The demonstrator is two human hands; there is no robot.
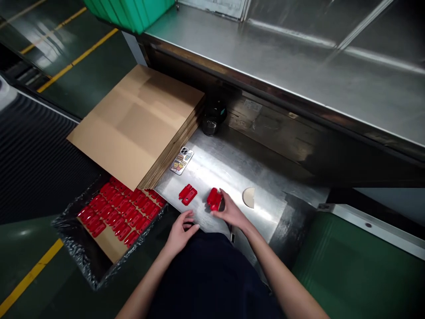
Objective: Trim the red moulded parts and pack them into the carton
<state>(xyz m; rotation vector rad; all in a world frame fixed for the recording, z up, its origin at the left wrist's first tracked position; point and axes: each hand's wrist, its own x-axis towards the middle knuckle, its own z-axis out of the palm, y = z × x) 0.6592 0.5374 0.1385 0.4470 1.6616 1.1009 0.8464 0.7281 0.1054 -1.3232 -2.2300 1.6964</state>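
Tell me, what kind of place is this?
Probably a factory packing bench: rows of small red plastic parts fill a black plastic-lined box, brown cardboard sheets are stacked partly over it, and the worktable is shiny steel.

Observed: left hand (181, 230) and right hand (230, 212) bare, and both forearms bare down to the lower frame edge. Between the arms is a plain dark navy garment (212, 274) of smooth, matte fabric.
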